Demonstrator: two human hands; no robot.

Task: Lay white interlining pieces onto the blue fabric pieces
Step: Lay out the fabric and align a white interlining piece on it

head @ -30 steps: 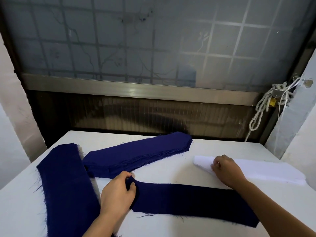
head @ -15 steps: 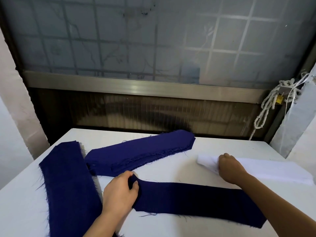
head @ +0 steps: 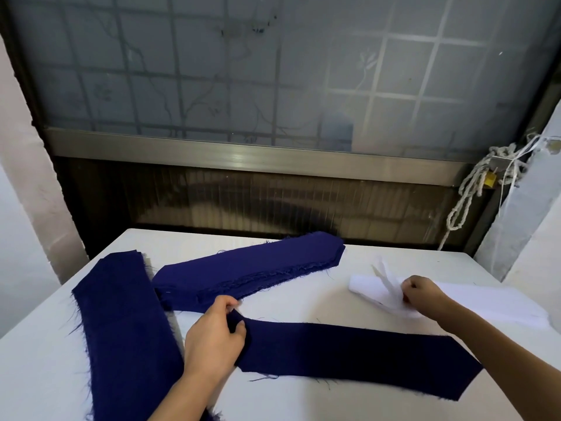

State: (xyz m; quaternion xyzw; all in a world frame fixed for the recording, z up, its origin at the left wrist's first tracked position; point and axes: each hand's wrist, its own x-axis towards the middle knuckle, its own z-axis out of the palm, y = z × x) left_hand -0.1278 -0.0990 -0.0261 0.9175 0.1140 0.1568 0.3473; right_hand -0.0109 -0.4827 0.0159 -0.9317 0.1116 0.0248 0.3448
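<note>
Three lots of dark blue fabric lie on the white table [head: 303,299]. A single blue strip [head: 364,357] stretches across the front, and my left hand [head: 217,335] pinches its left end between thumb and fingers. A blue stack [head: 121,335] lies along the left side; another blue stack [head: 252,268] slants across the middle. At the right sits a pile of white interlining pieces [head: 473,302]. My right hand [head: 420,294] grips the pile's left end, with a few white ends [head: 385,278] lifted and fanned upward.
A frosted window with a metal sill [head: 243,153] stands behind the table's far edge. A knotted rope [head: 467,192] hangs at the right by a pale wall. The table's left edge runs close to the left blue stack.
My right hand has closed on the interlining and raised a few of its left ends off the pile. My left hand stays on the blue strip's end.
</note>
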